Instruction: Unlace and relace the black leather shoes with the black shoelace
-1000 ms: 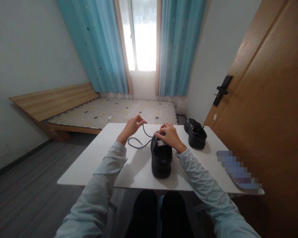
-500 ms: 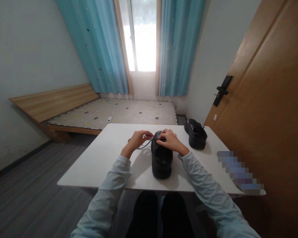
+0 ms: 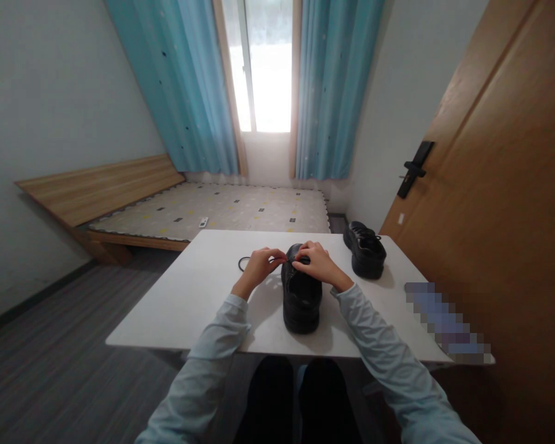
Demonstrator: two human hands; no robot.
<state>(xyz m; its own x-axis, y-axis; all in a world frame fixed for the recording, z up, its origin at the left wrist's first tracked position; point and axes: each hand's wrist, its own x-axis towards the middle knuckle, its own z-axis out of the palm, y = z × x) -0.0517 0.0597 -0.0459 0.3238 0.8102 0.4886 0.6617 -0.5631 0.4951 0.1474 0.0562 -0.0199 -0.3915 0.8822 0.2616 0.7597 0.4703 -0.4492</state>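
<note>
Bedroom light comes through a window (image 3: 263, 68) between blue curtains (image 3: 185, 92), with a low wooden bed (image 3: 120, 197) at the left and a brown door (image 3: 504, 185) at the right. Nearer stands a white table (image 3: 185, 302). On it, a loop of black lace (image 3: 244, 264) lies left of the hands. Next comes the left hand (image 3: 259, 266) — its fingers pinched narrow on the lace just beside the shoe's near-left edge. At the table's middle stands the shoe (image 3: 301, 296), black and upright. The right hand (image 3: 318, 264) rests on its far end, fingertips curled close together there; what they grip I cannot tell. Further right, well apart, a second black shoe (image 3: 364, 249) sits near the far edge.
</note>
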